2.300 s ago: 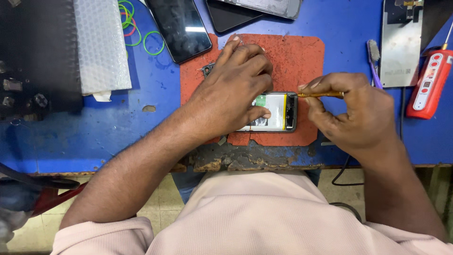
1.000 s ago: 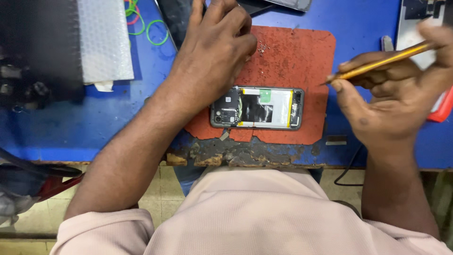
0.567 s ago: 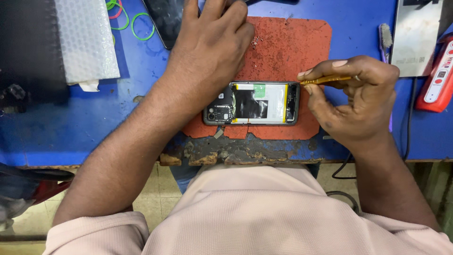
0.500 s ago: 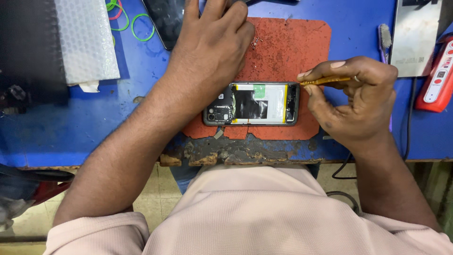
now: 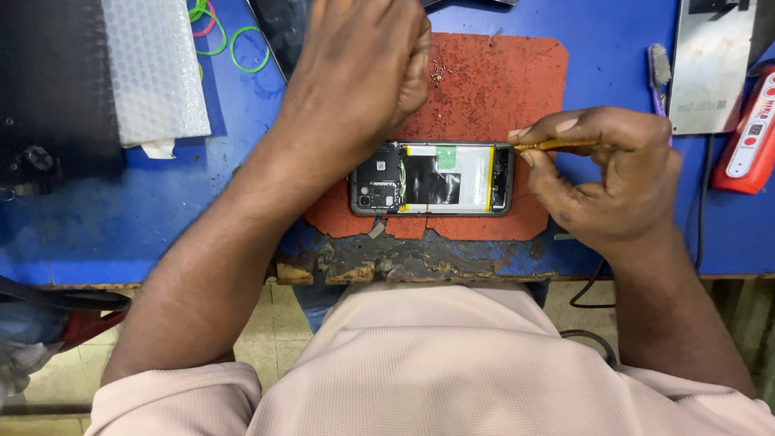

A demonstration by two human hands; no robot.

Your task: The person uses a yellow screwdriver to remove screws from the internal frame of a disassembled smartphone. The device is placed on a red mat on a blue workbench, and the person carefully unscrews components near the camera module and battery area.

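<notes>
An opened phone [image 5: 432,178] with its back off lies flat on a worn red mat [image 5: 500,89], battery and circuit board showing. My right hand [image 5: 601,173] pinches a thin yellow-handled tool [image 5: 557,145], its tip at the phone's right end. My left hand [image 5: 359,73] hovers over the mat just above the phone's left end, fingers curled; whether it holds anything is hidden. Tiny screws [image 5: 438,71] lie on the mat beside its fingers.
Blue workbench [image 5: 121,226] with a chipped front edge. Bubble-wrap sheet [image 5: 153,73] and coloured rubber bands [image 5: 242,44] at back left. A small brush [image 5: 659,69], a grey metal plate [image 5: 710,64] and a red device [image 5: 747,137] at right.
My left hand lifted off the phone and moved up the mat. My right hand swung away, then brought the tool tip back to the phone's right end.
</notes>
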